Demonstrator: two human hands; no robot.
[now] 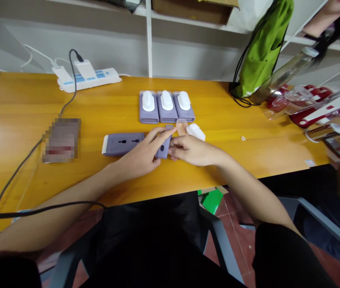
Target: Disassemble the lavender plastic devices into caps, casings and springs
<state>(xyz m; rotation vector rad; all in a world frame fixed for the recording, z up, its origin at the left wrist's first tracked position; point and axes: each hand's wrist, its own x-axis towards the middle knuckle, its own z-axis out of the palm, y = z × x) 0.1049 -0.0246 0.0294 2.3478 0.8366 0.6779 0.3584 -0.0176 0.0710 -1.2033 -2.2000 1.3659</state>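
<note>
Near the middle of the wooden table point(224, 160), seen from the head camera, a small purple box point(163, 148) stands tilted between the person's two hands. The left hand point(138, 157) grips its left side, the forefinger stretched across the upper part and the thumb low by the bottom edge. The right hand point(195, 150) has its fingers curled in at the box's right edge; whether they pinch it or merely touch it cannot be told. One longer purple box point(121, 144) with a white end lies flat, partly behind the left hand. Beyond the hands stand three purple cases point(153, 117) in a row, each with one white oval piece point(148, 101) on it. Just past the right hand are one clear plastic piece point(182, 126) and one white piece point(196, 131), side by side. One small pale ring point(243, 138) lies farther right. The tabletop is yellow-brown and glossy; at its back, left of the cases, sits one power strip point(103, 79) with two white adapters point(85, 69). A green bag point(260, 56) leans near white shelving point(149, 40), and reddish floor tiles point(232, 228) show below.
</note>
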